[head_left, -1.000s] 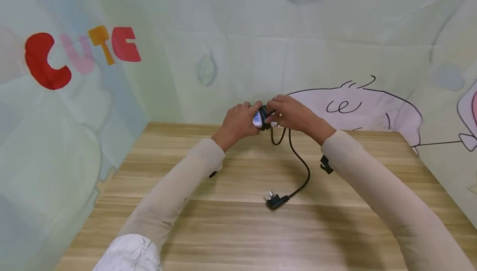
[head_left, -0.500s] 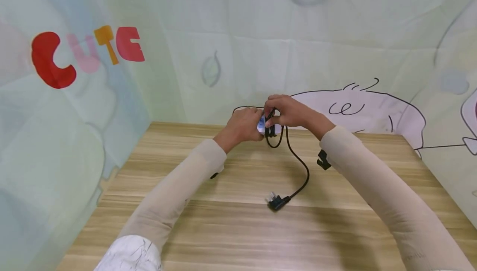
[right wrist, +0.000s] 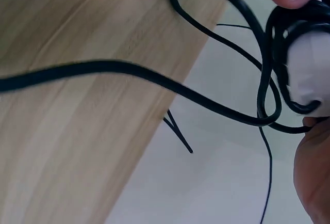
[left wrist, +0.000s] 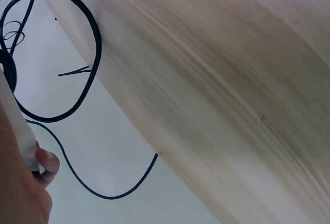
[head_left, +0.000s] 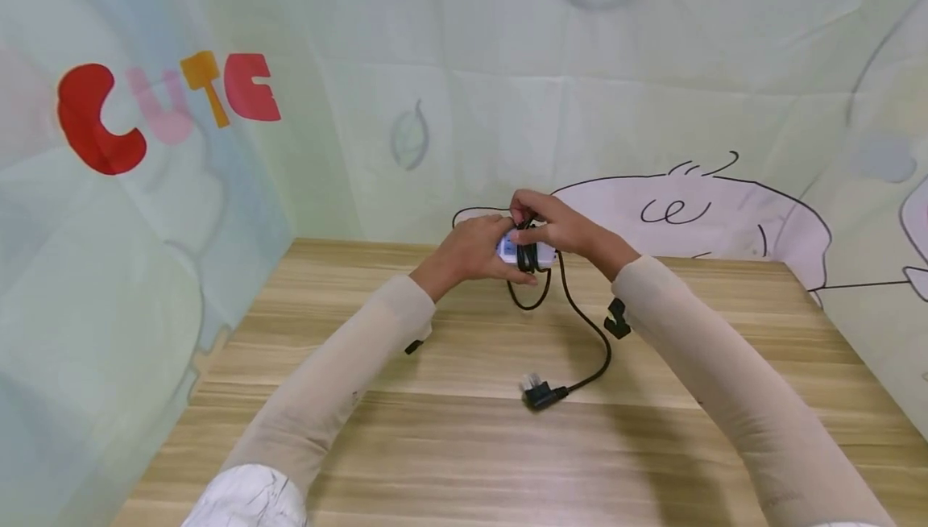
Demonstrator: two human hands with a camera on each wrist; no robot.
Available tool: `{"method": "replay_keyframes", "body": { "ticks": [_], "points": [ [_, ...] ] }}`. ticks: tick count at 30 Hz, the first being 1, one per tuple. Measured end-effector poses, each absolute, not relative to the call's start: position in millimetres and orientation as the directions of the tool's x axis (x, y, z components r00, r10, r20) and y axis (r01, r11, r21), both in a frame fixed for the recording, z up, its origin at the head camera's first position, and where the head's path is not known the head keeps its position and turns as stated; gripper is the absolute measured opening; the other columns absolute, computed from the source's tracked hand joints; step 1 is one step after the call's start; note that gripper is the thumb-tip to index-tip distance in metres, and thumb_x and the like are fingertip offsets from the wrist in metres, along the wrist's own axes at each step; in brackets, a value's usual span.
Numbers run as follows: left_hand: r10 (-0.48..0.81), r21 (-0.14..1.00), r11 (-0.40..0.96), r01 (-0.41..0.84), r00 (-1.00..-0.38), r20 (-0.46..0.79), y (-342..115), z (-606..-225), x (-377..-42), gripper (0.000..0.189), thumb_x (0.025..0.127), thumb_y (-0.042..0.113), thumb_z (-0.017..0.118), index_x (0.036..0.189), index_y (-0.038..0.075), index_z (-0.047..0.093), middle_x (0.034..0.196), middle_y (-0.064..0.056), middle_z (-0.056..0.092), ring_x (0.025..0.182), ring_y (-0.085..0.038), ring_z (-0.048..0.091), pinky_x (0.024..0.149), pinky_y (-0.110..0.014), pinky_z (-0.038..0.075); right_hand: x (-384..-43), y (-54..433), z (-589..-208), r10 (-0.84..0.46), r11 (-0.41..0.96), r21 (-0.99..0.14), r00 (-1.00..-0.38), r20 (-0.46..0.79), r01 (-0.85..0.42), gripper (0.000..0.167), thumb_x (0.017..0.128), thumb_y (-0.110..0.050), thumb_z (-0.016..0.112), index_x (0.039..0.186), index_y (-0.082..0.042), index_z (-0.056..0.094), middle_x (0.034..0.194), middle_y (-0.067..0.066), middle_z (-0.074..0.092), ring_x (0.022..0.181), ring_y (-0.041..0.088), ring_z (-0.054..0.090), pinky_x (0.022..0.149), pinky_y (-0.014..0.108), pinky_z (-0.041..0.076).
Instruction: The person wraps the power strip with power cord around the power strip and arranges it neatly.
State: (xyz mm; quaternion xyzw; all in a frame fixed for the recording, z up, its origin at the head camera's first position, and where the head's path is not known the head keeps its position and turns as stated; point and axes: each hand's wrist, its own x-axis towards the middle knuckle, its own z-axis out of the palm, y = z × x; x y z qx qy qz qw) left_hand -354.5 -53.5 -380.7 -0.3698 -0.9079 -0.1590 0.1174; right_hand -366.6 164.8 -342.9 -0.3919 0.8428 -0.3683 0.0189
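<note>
In the head view, my left hand grips the left end of a white power strip with a blue-tinted face, its thumb along the lower edge. Black power cord is wound round the strip's middle in several turns. My right hand pinches the cord at the top of these turns. A loose cord loop hangs below the strip. From the strip's right end the cord runs down to a black three-pin plug. The right wrist view shows the wound cord against the white casing.
A wood-grain table spreads below my hands, its far edge against a printed cloth backdrop. The backdrop carries coloured letters at left and a line-drawn character at right. Dark wrist straps show under my sleeves.
Both hands and the power strip have come down slightly. More of the strip's right end and its cord turns shows. The loose loop hangs lower; the plug stays nearly in place.
</note>
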Motion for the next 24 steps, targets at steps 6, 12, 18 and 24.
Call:
{"method": "replay_keyframes", "body": {
  "ticks": [6, 12, 18, 24],
  "points": [
    [0.634, 0.327, 0.608, 0.724, -0.69, 0.349, -49, -377, -354, 0.063, 0.08, 0.051, 0.098, 0.118, 0.011, 0.068, 0.103, -0.004, 0.074, 0.089, -0.021, 0.067, 0.079, -0.039, 0.057, -381, 170, -364, -0.593, 0.244, -0.796, -0.735, 0.329, -0.553, 0.024, 0.099, -0.022, 0.072, 0.103, -0.01, 0.052, 0.094, 0.004, 0.049, 0.087, 0.022, 0.047, 0.083, 0.032, 0.038],
    [0.6, 0.352, 0.626, 0.696, -0.718, 0.353, -44, -373, -357, 0.053, 0.079, 0.026, 0.09, 0.123, 0.007, 0.068, 0.105, -0.008, 0.076, 0.09, -0.024, 0.068, 0.079, -0.043, 0.058, -373, 172, -364, -0.456, 0.19, -0.907, -0.852, 0.258, -0.376, 0.018, 0.107, -0.023, 0.059, 0.104, -0.01, 0.048, 0.095, -0.001, 0.049, 0.089, 0.015, 0.05, 0.079, 0.026, 0.042],
    [0.575, 0.365, 0.635, 0.681, -0.732, 0.366, -42, -375, -357, 0.051, 0.078, 0.03, 0.091, 0.117, 0.007, 0.067, 0.098, -0.008, 0.074, 0.085, -0.023, 0.066, 0.074, -0.039, 0.055, -371, 173, -369, -0.359, 0.147, -0.972, -0.926, 0.119, -0.182, 0.03, 0.12, -0.04, 0.041, 0.106, -0.014, 0.047, 0.091, -0.006, 0.052, 0.079, 0.008, 0.055, 0.069, 0.022, 0.048],
    [0.537, 0.376, 0.66, 0.651, -0.758, 0.369, -42, -380, -358, 0.05, 0.077, 0.031, 0.092, 0.114, 0.008, 0.066, 0.096, -0.007, 0.073, 0.082, -0.024, 0.065, 0.073, -0.041, 0.055, -371, 172, -377, -0.334, 0.122, -0.992, -0.942, -0.017, -0.025, 0.048, 0.12, -0.057, 0.033, 0.107, -0.015, 0.051, 0.087, -0.007, 0.061, 0.076, 0.008, 0.059, 0.069, 0.024, 0.049]
  ]
}}
